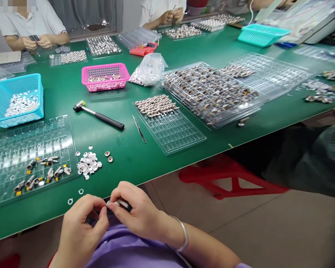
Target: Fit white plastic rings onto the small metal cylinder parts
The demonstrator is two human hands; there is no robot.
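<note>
My left hand (82, 227) and my right hand (134, 208) meet just below the near edge of the green table (145, 163), over my lap. Both have their fingers pinched together on one small part (117, 203), white at the tip with a dark piece behind it. A silver bangle (183, 234) circles my right wrist. Nearest on the table is a small pile of white rings (88, 164), with two loose rings (75, 196) by the edge. A clear tray (25, 156) on the left holds a few grey curved parts with yellow tips.
A hammer (99, 114) and tweezers (139, 128) lie mid-table beside clear trays (170, 126) of parts. Blue (15, 98), pink (105, 76) and teal (261, 34) baskets and a plastic bag (149, 69) stand farther back. Other people work across the table and at the right. A red stool (226, 176) stands below.
</note>
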